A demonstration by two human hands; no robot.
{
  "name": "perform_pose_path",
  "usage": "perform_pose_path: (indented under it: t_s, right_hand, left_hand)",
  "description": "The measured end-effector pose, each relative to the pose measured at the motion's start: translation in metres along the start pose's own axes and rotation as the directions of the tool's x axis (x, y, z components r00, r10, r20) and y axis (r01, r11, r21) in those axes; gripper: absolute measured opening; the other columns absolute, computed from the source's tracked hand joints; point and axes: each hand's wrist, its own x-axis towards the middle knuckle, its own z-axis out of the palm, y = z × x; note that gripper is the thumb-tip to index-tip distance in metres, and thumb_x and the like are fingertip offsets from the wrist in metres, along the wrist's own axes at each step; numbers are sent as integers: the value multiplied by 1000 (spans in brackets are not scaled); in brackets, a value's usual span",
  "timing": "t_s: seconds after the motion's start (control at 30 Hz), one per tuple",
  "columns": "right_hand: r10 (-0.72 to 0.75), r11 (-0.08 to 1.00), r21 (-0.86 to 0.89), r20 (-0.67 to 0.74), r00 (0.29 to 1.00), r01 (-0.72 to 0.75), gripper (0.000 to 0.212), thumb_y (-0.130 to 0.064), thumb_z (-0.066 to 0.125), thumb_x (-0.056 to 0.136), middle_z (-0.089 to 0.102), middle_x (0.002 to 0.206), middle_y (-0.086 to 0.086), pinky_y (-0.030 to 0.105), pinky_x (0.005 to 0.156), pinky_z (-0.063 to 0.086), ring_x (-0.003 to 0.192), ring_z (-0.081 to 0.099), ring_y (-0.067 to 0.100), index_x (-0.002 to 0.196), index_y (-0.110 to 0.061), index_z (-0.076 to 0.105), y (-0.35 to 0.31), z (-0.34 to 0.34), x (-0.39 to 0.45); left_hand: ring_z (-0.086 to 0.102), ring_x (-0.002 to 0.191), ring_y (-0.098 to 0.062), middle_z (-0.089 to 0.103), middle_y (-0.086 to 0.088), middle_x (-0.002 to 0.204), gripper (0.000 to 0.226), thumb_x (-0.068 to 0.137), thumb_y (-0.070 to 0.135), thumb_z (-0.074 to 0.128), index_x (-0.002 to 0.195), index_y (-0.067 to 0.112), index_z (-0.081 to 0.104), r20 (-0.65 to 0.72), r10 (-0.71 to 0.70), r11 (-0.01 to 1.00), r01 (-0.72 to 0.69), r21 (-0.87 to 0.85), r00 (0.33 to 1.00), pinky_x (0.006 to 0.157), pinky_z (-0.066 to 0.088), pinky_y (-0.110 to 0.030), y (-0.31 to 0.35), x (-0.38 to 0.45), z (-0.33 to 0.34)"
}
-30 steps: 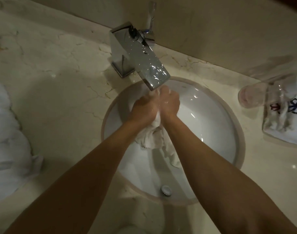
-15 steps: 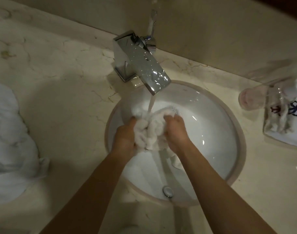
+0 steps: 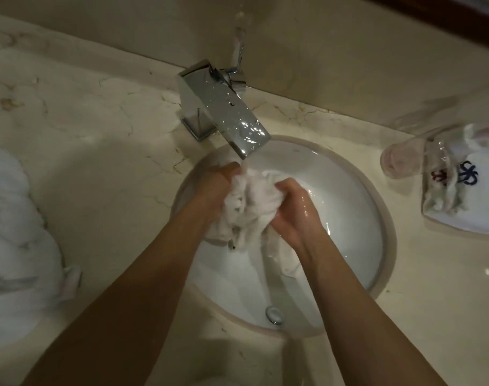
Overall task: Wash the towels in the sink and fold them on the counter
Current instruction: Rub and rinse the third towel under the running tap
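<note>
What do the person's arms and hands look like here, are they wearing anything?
Both forearms are bare as far as the picture shows, with no sleeves in view. The left hand and right hand wear no gloves, and no watch, bracelet or ring can be seen. The right hand glistens wet.

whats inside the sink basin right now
Inside the sink: a wet white towel bunched between the left hand and right hand, and the metal drain. The basin floor beneath the towel and forearms is hidden.
</note>
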Motion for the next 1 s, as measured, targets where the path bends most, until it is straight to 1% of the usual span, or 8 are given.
perform_pose_path:
  t_s: [0.07, 0.17, 0.27, 0.37, 0.53, 0.67, 0.83, 1.0]
  right_hand:
    - [-22, 991, 132, 53, 998, 14, 25, -6, 45, 80, 66, 95, 21, 47, 94, 47, 93, 63, 36, 89, 2, 68, -11, 4, 2]
    - [34, 985, 162, 118, 992, -53, 39, -24, 59, 80, 62, 108, 26, 46, 99, 43, 102, 59, 35, 108, 2, 64, -12, 5, 7]
    - [100, 984, -152, 40, 994, -93, 51, -54, 60, 89, 59, 99, 25, 29, 92, 40, 97, 51, 9, 108, -8, 70, -4, 9, 20]
    - [-133, 814, -580, -208, 969, -13, 31, -44, 57, 97, 71, 86, 8, 39, 84, 52, 86, 66, 24, 86, -18, 69, 15, 16, 28]
    - [-391, 580, -768, 29, 920, 270, 52, -47, 50, 100, 55, 54, -6, 34, 60, 42, 59, 52, 18, 54, -22, 51, 26, 51, 10]
    - [-482, 603, -788, -236, 844, 124, 39, -46, 39, 93, 62, 79, 7, 42, 81, 47, 86, 57, 30, 67, -19, 49, -2, 57, 33]
    - [-433, 387, -908, -24, 901, 162, 45, -43, 54, 97, 58, 72, 9, 37, 67, 43, 79, 60, 35, 61, -17, 51, 9, 62, 34]
    - [-408, 640, -769, -339, 848, 0, 39, -41, 44, 101, 66, 100, 14, 39, 83, 44, 96, 58, 33, 93, -8, 64, 1, 54, 52]
  left_hand:
    - [60, 74, -23, 65, -9, 85, 15, 89, 20, 62, 97, 8, 66, -110, 204, 961, -178, 213, 973, 60, 41, -19, 5, 2, 0]
    - [58, 73, -17, 64, -8, 88, 16, 96, 18, 55, 105, 7, 62, 11, 169, 985, -169, 20, 986, 68, 48, -17, -5, -7, 1]
    - [63, 85, -18, 69, -6, 95, 23, 98, 25, 54, 109, 6, 64, 23, 199, 979, -200, 47, 980, 64, 50, -17, -20, -13, 4]
    - [61, 93, -23, 64, -6, 96, 44, 103, 47, 38, 106, 11, 62, -69, 94, 970, -76, 231, 993, 79, 43, -26, -29, 1, 8]
    - [55, 62, -9, 56, 0, 66, 51, 107, 30, 37, 61, 19, 56, -5, 140, 974, -137, 178, 990, 63, 43, -25, -26, 18, 9]
    - [62, 75, -23, 67, -9, 82, 28, 100, 21, 47, 80, 11, 63, -56, 216, 939, -191, 287, 975, 66, 48, -31, -10, 10, 17]
    - [55, 75, -10, 55, 2, 84, 32, 106, 14, 39, 77, 25, 48, 78, 142, 971, -154, 184, 987, 66, 53, -14, -12, 14, 6]
    - [68, 96, -34, 70, -20, 96, 39, 87, 42, 49, 92, 10, 70, -8, 116, 969, -111, 220, 993, 88, 54, -45, -33, 10, 16]
